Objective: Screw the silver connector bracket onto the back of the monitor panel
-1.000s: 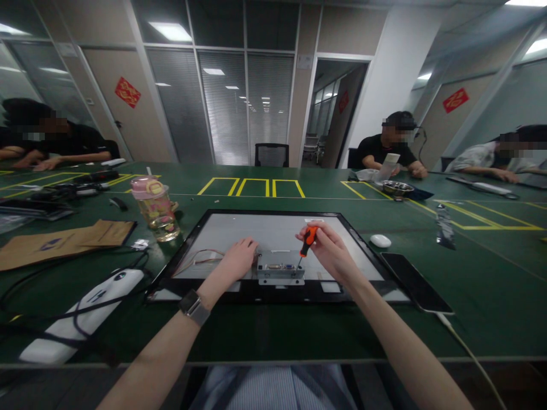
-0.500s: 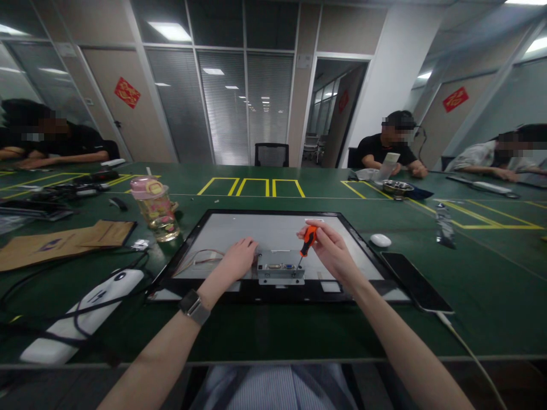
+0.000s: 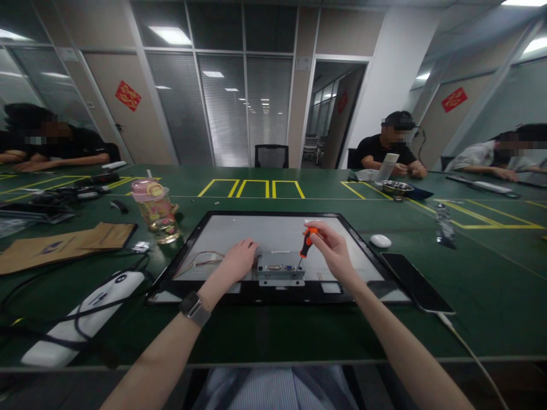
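An orange and black screwdriver (image 3: pixel 306 244) is pinched in the fingers of my right hand (image 3: pixel 335 250). It leans slightly, its tip down at the right end of the row of ports on a grey metal bracket (image 3: pixel 280 282). Beside the bracket's left end, my left hand (image 3: pixel 240 259) has its curled fingers against that side; the thumb is hidden. The bracket stands near the front edge of a flat display panel (image 3: pixel 239 228), which has a black frame and a pale back. Thin wires (image 3: pixel 203 256) lie on the panel left of my left hand.
At left are a pink-lidded bottle (image 3: pixel 156 210), a brown paper bag (image 3: pixel 64 246) and a white power strip (image 3: pixel 85 319) with black cables. To the right lie a phone (image 3: pixel 414 282) on a cable and a white case (image 3: pixel 380 241). Other people sit across the table.
My right hand's fingers have shifted slightly around the screwdriver handle, while its tip stays at the same spot. My left hand and the panel look still.
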Demonstrator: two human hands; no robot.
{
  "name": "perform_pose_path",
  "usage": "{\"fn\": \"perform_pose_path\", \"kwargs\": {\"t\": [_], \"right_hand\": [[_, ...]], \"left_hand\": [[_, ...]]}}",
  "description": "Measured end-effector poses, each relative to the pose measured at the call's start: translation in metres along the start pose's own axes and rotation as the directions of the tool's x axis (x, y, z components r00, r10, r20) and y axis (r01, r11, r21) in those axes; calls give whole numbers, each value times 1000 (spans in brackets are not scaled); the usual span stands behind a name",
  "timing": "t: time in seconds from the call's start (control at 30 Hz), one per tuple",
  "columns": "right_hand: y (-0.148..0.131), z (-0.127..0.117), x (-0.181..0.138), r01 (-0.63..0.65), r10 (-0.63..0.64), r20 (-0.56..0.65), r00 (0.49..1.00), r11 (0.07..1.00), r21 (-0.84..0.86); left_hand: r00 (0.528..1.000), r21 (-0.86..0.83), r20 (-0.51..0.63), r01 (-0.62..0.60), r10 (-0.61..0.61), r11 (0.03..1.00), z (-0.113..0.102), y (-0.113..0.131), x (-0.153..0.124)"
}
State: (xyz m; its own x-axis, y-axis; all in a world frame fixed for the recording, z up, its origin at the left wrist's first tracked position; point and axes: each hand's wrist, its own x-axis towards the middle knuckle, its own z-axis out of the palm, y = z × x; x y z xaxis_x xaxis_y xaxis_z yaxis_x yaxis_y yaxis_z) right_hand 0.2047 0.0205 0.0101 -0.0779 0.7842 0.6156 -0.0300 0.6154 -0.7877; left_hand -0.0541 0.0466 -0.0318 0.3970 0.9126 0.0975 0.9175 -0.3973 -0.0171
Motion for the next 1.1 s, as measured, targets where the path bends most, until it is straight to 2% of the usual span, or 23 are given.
{"fn": "perform_pose_path", "kwargs": {"t": [0.17, 0.33, 0.43, 0.63, 0.8, 0.9, 1.1], "right_hand": [[-3, -1, -2, -13, 11, 53, 999, 999, 41], [-3, 1, -1, 116, -120, -17, 993, 983, -145], [-4, 3, -1, 147, -152, -9, 988, 971, -188], [-3, 6, -6, 83, -80, 43, 996, 994, -77], [1, 8, -5, 136, -145, -47, 988, 979, -155], [-1, 10, -6, 147, -160, -83, 984, 980, -135], [0, 9, -5, 33, -31, -106, 994, 999, 20]], "left_hand": [[1000, 15, 10, -22, 21, 1000, 4, -2, 2], [1000, 3, 2, -8, 8, 1000, 3, -2, 1], [1000, 2, -1, -9, 9, 1000, 0, 0, 0], [1000, 9, 11, -11, 11, 1000, -2, 1, 0], [1000, 8, 9, -4, 4, 1000, -3, 2, -1], [1000, 8, 9, -1, 1, 1000, -5, 3, -2], [1000, 21, 10, -7, 7, 1000, -3, 3, -1]]}}
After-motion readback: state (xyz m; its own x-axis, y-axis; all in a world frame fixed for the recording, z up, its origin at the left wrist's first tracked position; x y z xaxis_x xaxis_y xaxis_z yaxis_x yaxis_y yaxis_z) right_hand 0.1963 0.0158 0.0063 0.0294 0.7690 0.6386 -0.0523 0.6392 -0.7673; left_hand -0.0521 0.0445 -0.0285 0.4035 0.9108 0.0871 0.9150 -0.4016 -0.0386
